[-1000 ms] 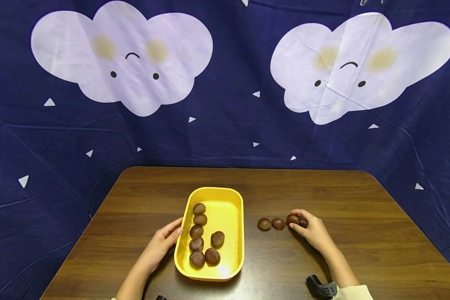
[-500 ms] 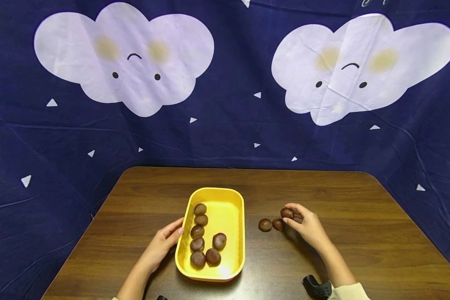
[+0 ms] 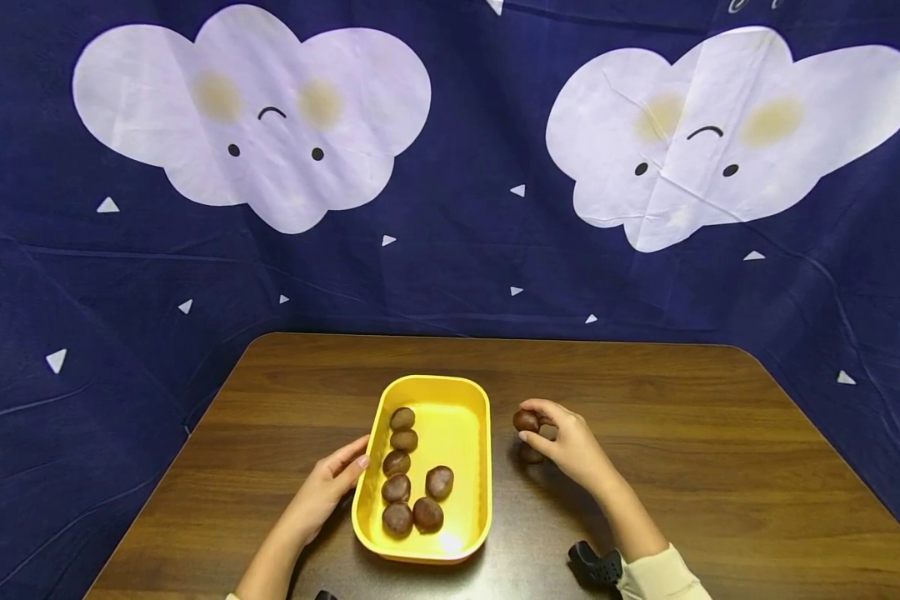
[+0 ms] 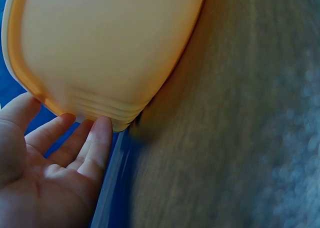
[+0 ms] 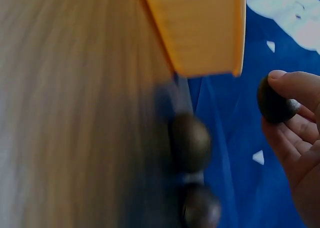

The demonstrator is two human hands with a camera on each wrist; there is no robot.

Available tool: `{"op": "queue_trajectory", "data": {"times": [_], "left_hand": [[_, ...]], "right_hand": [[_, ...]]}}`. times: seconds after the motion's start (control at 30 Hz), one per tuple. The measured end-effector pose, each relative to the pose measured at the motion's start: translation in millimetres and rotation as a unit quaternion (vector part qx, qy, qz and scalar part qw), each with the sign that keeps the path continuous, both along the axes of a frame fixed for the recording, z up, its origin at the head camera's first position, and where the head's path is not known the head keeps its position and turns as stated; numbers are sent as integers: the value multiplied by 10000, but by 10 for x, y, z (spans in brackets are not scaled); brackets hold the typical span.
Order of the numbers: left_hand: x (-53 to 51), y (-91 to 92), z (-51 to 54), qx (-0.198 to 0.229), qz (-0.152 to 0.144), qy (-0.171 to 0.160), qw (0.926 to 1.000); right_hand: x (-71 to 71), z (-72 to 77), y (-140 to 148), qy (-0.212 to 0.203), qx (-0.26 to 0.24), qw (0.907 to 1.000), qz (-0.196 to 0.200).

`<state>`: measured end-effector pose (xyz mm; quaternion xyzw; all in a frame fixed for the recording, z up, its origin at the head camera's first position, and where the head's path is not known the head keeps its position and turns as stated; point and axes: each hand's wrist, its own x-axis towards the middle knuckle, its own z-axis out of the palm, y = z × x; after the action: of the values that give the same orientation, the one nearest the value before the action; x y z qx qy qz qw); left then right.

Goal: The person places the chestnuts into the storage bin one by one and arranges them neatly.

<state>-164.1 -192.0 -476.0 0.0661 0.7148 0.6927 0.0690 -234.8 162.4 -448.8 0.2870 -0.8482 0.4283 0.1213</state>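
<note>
My right hand [image 3: 573, 448] pinches a brown chestnut [image 3: 526, 420] between thumb and fingertips, above the table right of a yellow container. A darker patch lies behind it among the fingers; I cannot tell if it is a second chestnut. Below the hand, one chestnut [image 3: 530, 454] shows partly. In the right wrist view two chestnuts lie on the table, the nearer chestnut [image 5: 191, 143] blurred. My left hand [image 3: 324, 492] touches the left side of the yellow container [image 3: 461, 433], its fairly straight fingers [image 4: 102, 130] against the wall. Several chestnuts [image 3: 397, 519] lie inside, most in a column along the left wall.
The wooden table [image 3: 690, 442] has rounded far corners. Behind it hangs a dark blue cloth [image 3: 465, 275] printed with clouds and small white triangles. A black wrist device [image 3: 596, 565] sits by the right sleeve [image 3: 663, 573].
My right hand has lifted a chestnut from the right of the table row and carried it left towards the container. The left hand keeps its place at the container's side.
</note>
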Motion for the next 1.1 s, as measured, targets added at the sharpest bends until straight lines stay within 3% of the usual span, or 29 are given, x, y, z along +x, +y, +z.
{"op": "queue_trajectory", "data": {"times": [0.37, 0.83, 1.1], "left_hand": [[1, -2, 8, -1, -37, 65, 10000], [9, -12, 15, -13, -78, 54, 10000], [6, -15, 4, -10, -83, 46, 10000]], "right_hand": [[-12, 113, -494, 10, 50, 9981, 618], [5, 111, -948, 174, 620, 9915, 1132], [-19, 105, -1101, 48, 1191, 9862, 1148]]}}
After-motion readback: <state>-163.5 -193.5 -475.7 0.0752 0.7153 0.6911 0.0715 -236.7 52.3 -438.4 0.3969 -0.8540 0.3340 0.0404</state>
